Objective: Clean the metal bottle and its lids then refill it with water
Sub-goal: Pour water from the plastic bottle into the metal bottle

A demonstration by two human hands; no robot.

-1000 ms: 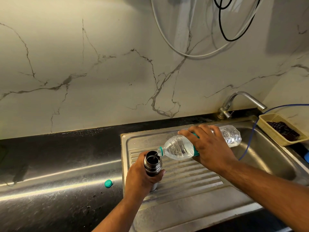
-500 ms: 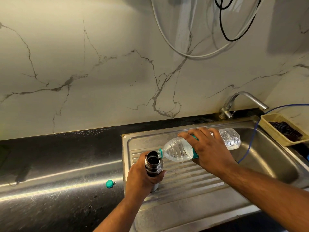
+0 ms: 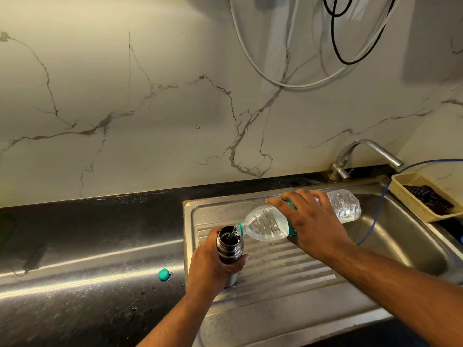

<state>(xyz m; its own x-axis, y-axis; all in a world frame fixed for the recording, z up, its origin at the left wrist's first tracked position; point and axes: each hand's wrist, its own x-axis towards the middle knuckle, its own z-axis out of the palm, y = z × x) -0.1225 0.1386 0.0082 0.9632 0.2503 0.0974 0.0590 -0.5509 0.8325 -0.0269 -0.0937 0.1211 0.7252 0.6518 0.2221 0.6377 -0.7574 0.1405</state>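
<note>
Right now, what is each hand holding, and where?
The left hand grips the metal bottle around its body below the neck; the right hand holds the plastic bottle around its labelled middle.

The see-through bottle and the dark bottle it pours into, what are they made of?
The see-through bottle looks like thin clear plastic: you can see straight through its wall, and its far end is ribbed and crinkly. The dark bottle looks like metal, probably steel: its ringed neck is glossy and throws back bright glints of light.
</note>
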